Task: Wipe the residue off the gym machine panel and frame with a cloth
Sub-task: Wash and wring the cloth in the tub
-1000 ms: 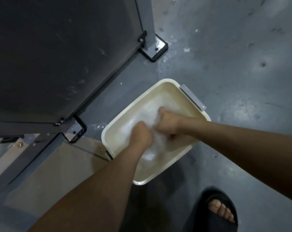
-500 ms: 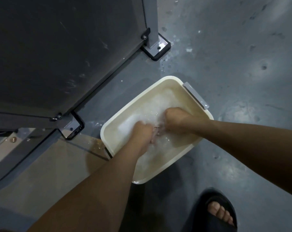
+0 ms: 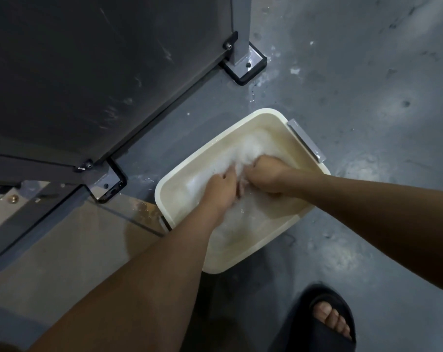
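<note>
A cream plastic basin (image 3: 240, 123) of soapy water stands on the grey floor. Both my hands are down in it. My left hand (image 3: 221, 188) and my right hand (image 3: 265, 174) grip a white cloth (image 3: 248, 151) between them, and the suds hide most of it. The dark gym machine panel (image 3: 88, 72) fills the upper left, smeared with pale streaks. Its grey frame post (image 3: 240, 29) stands on a bolted foot plate (image 3: 251, 66) just beyond the basin.
A second frame foot (image 3: 106, 184) is bolted down left of the basin. Water splashes lie on the floor around both feet. My foot in a black sandal (image 3: 327, 323) is at the bottom right. A tan floor patch (image 3: 75, 245) lies lower left.
My hands have shifted slightly toward the basin's far side while kneading the cloth in the suds. The view has tilted a little.
</note>
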{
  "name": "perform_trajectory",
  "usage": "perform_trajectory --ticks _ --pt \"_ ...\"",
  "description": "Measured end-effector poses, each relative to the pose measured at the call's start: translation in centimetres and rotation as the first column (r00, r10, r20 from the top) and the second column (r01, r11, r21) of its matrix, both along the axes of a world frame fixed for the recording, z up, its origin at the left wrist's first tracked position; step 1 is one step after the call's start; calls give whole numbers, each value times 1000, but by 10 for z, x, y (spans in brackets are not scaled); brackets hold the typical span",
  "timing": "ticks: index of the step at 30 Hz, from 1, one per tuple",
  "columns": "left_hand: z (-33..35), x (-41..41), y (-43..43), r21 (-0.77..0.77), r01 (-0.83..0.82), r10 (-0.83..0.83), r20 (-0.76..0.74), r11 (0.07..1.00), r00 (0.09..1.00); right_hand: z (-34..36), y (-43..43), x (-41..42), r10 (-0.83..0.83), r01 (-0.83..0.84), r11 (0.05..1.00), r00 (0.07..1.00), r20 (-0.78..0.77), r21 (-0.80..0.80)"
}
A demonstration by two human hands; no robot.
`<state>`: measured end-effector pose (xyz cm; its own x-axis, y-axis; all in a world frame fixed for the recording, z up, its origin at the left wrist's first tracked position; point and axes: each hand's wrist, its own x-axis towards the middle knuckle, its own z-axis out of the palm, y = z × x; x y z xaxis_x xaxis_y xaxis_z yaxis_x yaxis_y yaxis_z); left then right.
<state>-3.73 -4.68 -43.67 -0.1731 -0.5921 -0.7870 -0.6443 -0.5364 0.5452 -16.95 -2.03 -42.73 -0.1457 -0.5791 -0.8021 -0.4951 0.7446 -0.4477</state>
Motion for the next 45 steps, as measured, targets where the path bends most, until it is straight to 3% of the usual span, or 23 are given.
perform_trajectory --ticks 3,6,8,10,11,13,15,16,18,20,22,24,27,31,34,36,41,45 --pt "-2 0 3 85 -83 92 -100 993 991 0 0 -3 -59 58 998 993 105 10" --pt "-10 2 -2 -22 -66 65 -35 998 997 3 1 -1 53 -54 998 998 37 37" --pt "-13 1 -3 -84 109 -104 67 990 992 1 2 4 55 -58 996 997 48 64" --pt "-2 -3 -2 -79 435 -401 271 897 875 0 3 9 89 -91 993 995 37 75" --pt "-2 -5 -4 -42 421 -399 245 906 884 2 2 9 57 -60 994 997 43 92" --pt "-7 -2 -5 -60 166 -158 119 984 980 -1 1 9 21 -24 998 999 44 59" --pt "-13 -2 -3 -12 -28 29 64 1000 998 -2 0 11 -51 47 996 997 55 77" --pt "-13 -2 -1 22 -45 44 30 999 999 -2 0 12 -72 65 995 994 83 81" --pt "-11 0 1 22 8 -7 -39 1000 999 -1 2 10 -72 64 995 991 114 72" --pt "-12 3 0 -68 105 -106 -14 992 994 0 5 6 -63 53 996 988 144 72" --pt "-15 6 0 -122 122 -112 81 985 990 2 5 6 47 -50 996 998 46 77" --pt "-14 6 -1 -138 77 -65 86 987 994 2 4 8 68 -67 996 998 -14 63" --pt "-12 2 -4 -134 154 -138 122 979 983 1 4 12 117 -115 993 992 -53 39" --pt "-11 -1 -8 -86 38 -27 130 996 991 3 1 17 -39 36 998 997 -60 -42" --pt "-10 0 -5 38 -58 57 22 998 998 1 1 20 -161 163 987 975 151 1" --pt "-13 4 -4 52 -66 67 -23 996 997 0 4 14 -177 174 984 966 187 32" --pt "-17 11 -6 -22 -25 25 14 999 1000 8 3 8 -37 39 999 997 -71 29" --pt "-16 10 -9 -87 74 -61 142 994 988 5 4 12 33 -30 998 996 -81 48"
